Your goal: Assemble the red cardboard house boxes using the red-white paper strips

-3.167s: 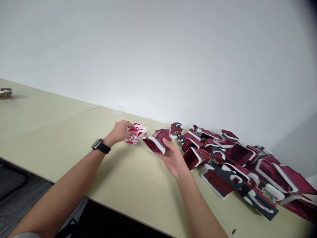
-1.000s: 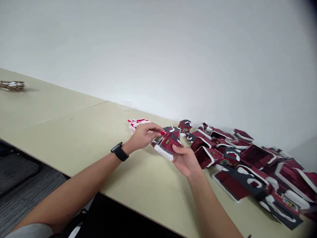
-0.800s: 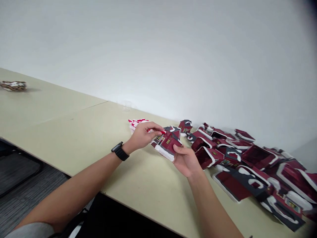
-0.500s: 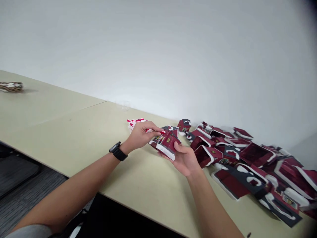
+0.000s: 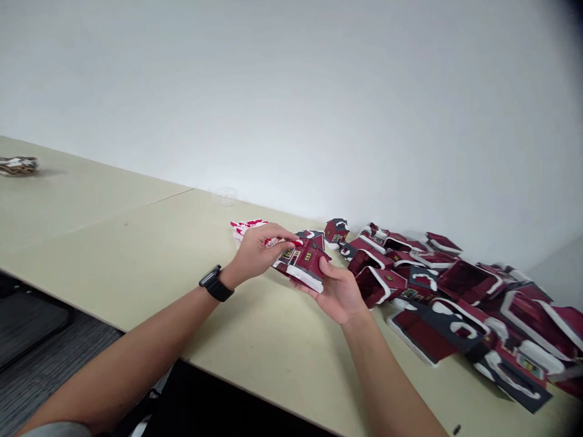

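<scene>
My right hand grips a small dark-red toy house with white snow edging, a grey roof and yellow windows. Its thumb lies on the front wall and its fingers go underneath. At the house's upper left, my left hand pinches a small red-and-white piece between thumb and fingertips, close against the front. Most of that piece is hidden by the fingers. Behind the left hand lies a pile of red-and-white pieces.
On the right, a heap of similar dark-red houses spreads along the wall, several tipped over with open undersides. One house stands apart at its left end. A clear plastic item sits by the wall. Far left lies a brown-and-white bundle.
The view has shifted slightly. Both hands keep nearly the same hold on the house, with the red-and-white piece still pinched at its front.
</scene>
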Demonstrator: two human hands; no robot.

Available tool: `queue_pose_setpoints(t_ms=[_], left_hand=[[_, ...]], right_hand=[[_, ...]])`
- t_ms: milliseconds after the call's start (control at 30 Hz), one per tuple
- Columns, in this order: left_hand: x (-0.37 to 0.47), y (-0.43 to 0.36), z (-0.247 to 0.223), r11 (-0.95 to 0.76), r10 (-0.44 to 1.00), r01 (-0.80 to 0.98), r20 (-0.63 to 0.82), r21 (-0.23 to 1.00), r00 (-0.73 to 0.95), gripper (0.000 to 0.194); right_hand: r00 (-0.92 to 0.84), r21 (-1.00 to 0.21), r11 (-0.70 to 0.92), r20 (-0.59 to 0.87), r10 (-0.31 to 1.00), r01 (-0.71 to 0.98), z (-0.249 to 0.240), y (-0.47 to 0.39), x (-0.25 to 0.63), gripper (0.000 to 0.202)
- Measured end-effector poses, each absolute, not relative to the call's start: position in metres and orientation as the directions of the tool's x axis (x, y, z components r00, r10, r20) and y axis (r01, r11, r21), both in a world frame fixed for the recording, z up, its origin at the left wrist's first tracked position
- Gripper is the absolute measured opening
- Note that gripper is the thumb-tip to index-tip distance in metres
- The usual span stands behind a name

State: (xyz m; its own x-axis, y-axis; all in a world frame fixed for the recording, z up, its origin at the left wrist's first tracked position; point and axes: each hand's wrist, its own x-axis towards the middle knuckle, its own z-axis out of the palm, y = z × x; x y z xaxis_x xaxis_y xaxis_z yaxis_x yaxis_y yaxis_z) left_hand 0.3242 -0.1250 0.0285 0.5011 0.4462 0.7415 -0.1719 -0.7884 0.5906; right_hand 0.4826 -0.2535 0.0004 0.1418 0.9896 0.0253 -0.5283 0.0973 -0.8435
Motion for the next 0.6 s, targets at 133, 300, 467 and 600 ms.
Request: queue_pose_setpoints(t_ms=[133, 300, 467, 600], left_hand=[[0.325, -0.123, 0.027, -0.796, 0.407, -0.217, 0.765, 0.565, 0.499, 0.011], [0.325, -0.12, 0.025, -0.773, 0.39, -0.274, 0.768, 0.573, 0.507, 0.008], [0.324, -0.115, 0.023, -0.742, 0.407, -0.25, 0.715, 0.622, 0.568, 0.014], [0.324, -0.112, 0.023, -0.689, 0.45, -0.27, 0.688, 0.673, 0.568, 0.009]], right_hand=[[0.124, -0.849, 0.083, 0.021, 0.992, -0.522, 0.0, -0.254, 0.482, 0.047], [0.106, -0.842, 0.074, 0.02, 0.994, -0.534, 0.0, -0.253, 0.482, 0.045], [0.127, -0.849, 0.073, 0.008, 0.992, -0.523, -0.003, -0.253, 0.485, 0.05], [0.093, -0.858, 0.066, 0.021, 0.995, -0.51, -0.004, -0.253, 0.487, 0.052]])
